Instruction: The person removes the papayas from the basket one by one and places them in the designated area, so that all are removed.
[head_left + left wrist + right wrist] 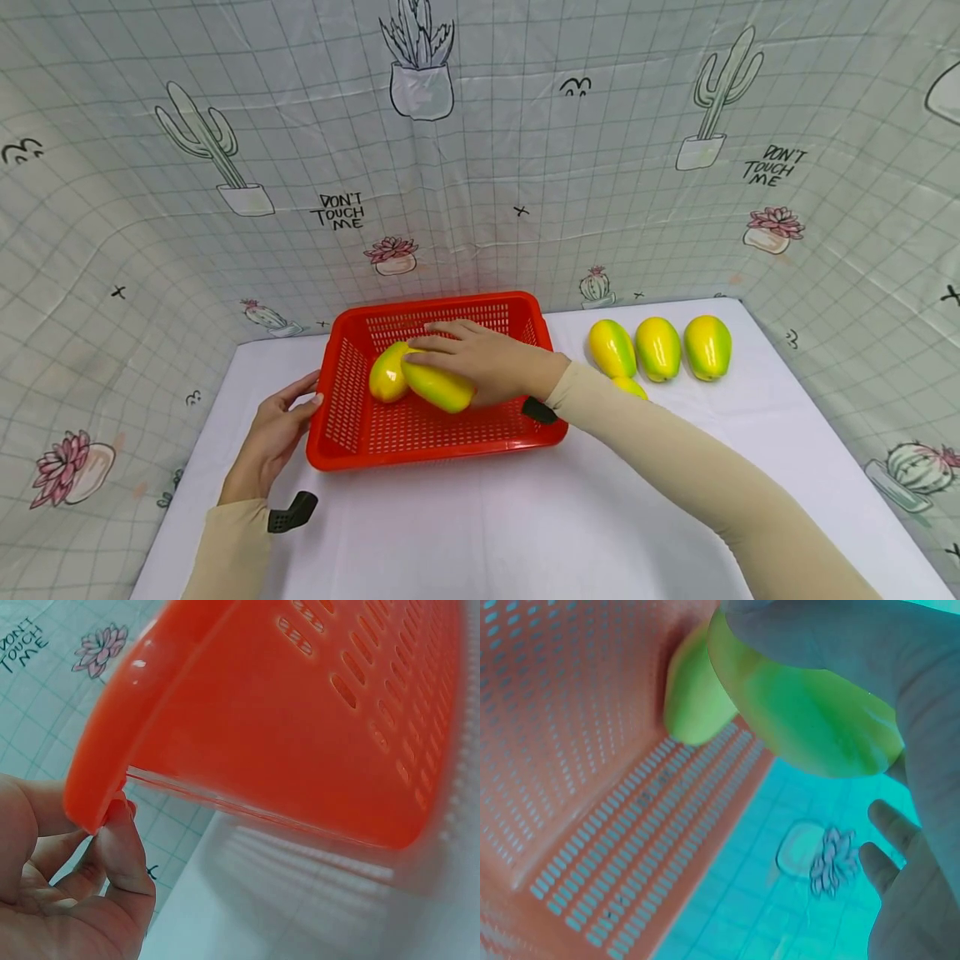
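From the head view, the right hand is over the red basket, fingers laid along a yellow-green papaya and curled round it; a second papaya lies touching it inside. The left hand rests at the basket's left rim, fingers loose. Three more papayas stand in a row on the white table, a fourth half hidden behind the sleeve.

Left wrist view: fingertips touch the basket's corner edge, nothing gripped.

Right wrist view: the papaya sits in the hand's grasp, against the other fruit, above the basket's slotted floor.
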A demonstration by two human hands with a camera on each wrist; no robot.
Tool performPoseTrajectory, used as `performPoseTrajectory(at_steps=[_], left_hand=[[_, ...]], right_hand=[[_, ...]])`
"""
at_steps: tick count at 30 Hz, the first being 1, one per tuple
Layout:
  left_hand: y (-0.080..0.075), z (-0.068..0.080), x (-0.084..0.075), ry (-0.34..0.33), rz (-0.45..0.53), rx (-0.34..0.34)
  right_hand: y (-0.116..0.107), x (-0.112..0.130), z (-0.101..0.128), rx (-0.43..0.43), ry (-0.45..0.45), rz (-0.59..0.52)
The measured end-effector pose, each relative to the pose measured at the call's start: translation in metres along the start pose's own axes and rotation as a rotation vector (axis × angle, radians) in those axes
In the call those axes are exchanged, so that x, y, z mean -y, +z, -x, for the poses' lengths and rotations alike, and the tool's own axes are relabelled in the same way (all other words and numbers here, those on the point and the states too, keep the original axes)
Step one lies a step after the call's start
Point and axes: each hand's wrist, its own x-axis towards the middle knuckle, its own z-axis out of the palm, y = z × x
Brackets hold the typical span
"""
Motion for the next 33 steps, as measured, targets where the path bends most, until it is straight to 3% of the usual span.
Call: performPoseTrajectory(at_steps=[6, 22, 33], left_hand=[[0.001, 0.001, 0.0, -0.005, -0.002, -0.003], [0.001, 0.003, 0.001, -0.024, -0.008, -0.002], [0.002, 0.005, -0.001, -0.003, -0.002, 0.006]], right_hand=[[-0.005, -0.007, 0.024, -0.086, 0.014, -0.032], [-0.009, -0.02, 0.082, -0.179, 0.072, -0.017], [-0.01, -0.026, 0.12, -0.266, 0.128, -0.038]])
